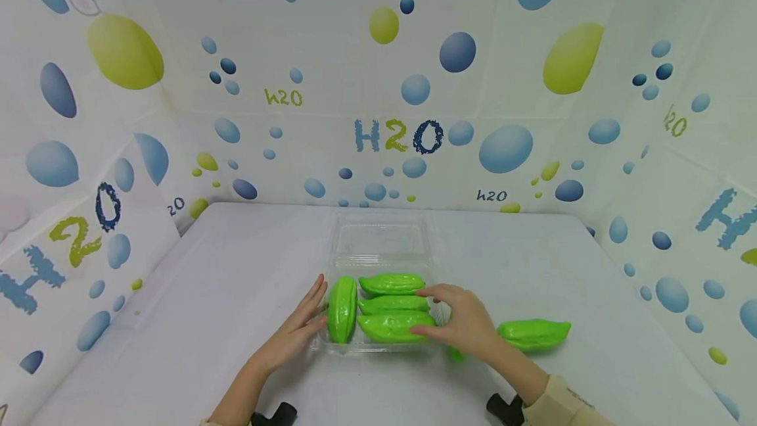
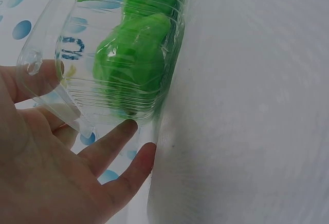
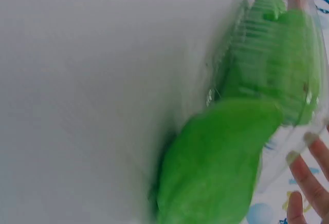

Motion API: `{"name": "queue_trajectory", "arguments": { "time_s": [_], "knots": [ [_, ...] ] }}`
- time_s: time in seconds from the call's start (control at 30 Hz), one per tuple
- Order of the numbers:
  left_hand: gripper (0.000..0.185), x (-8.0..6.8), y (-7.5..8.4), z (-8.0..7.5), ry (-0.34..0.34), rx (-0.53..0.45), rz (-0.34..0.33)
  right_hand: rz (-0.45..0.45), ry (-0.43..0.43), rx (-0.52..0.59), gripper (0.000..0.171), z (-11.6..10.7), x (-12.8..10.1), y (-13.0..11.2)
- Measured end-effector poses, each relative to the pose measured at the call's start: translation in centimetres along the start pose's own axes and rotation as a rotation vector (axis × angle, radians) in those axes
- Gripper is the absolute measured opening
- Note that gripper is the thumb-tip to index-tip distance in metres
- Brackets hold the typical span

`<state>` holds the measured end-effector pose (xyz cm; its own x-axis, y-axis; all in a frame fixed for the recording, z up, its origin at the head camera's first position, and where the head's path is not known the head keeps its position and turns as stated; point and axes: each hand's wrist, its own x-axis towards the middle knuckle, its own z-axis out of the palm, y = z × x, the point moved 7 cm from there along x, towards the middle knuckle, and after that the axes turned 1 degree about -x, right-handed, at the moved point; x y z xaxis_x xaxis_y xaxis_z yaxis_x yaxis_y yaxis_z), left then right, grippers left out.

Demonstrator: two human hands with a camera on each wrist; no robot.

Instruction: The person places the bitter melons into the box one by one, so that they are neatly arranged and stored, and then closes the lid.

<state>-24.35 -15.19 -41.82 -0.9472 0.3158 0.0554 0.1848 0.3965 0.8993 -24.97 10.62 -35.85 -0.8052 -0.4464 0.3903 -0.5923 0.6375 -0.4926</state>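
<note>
Head view takes in the whole scene: a white table walled by bubble-print sheeting, and near its front edge a clear plastic clamshell box with its lid lying open on the far side. Four green bitter gourds fill the near tray, three lying crosswise and one set lengthwise at the left end. A fifth loose gourd lies on the table to the right, just beyond the right wrist.

The left hand rests flat against the tray's left end, fingers straight and slightly spread, touching the wall beside the lengthwise gourd. The right hand reaches over the tray's right end, fingers loosely bent with their tips on the crosswise gourds; whether they actually pinch one cannot be told.

Only the left wrist view shows the ribbed tray wall pressed by the fingertips, the green showing through. The right wrist view, blurred, shows a gourd against the tray's outside wall, with fingertips at the lower right.
</note>
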Motion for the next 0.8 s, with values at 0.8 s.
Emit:
{"name": "queue_trajectory", "arguments": {
  "time_s": [0.8],
  "knots": [
    [0.06, -0.1, 0.3, 0.0, -0.016, -0.015, 0.013, 0.045, -0.142, 0.245, 0.058, -3.1, 0.2, 2.2]
  ]
}}
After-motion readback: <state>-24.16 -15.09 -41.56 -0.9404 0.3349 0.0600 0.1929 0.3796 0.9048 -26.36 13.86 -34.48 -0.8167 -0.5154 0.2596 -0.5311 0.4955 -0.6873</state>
